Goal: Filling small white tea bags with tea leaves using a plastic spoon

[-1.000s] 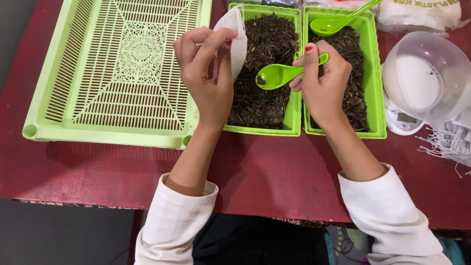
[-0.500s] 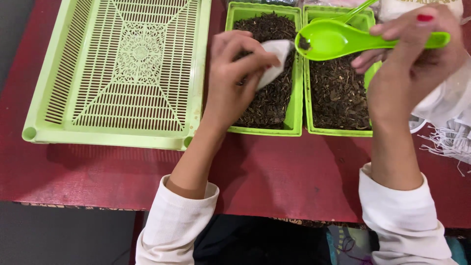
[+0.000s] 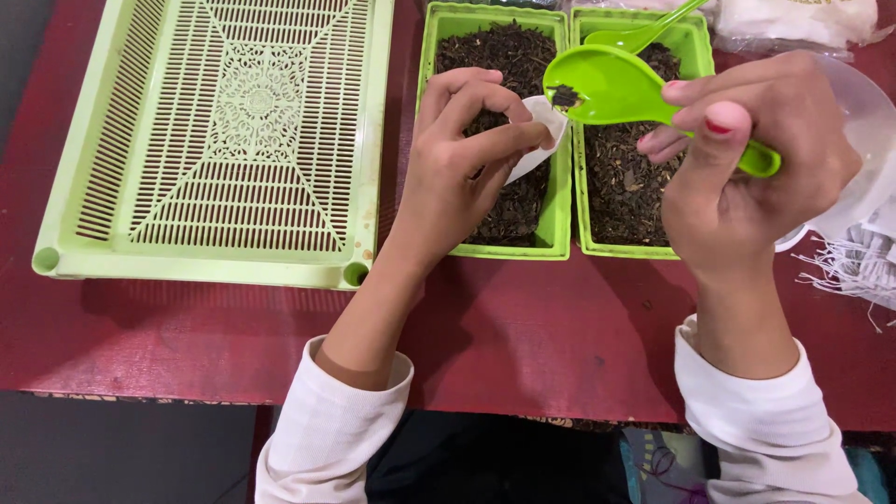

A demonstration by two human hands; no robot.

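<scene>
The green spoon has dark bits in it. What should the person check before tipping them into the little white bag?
1. Spoon held firmly by the right hand: ok.
2. Dark bits sitting in the spoon's bowl: ok, a small clump.
3. White bag pinched by the left hand: ok.
4. Bag mouth open wide enough: cannot tell, fingers hide it.
5. Spoon's front edge close to the bag: ok.
6. Small green tray underneath to catch spills: ok.

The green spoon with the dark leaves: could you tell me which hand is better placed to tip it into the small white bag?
Right hand: it holds the green spoon beside the white bag, which the left hand pinches.
</scene>
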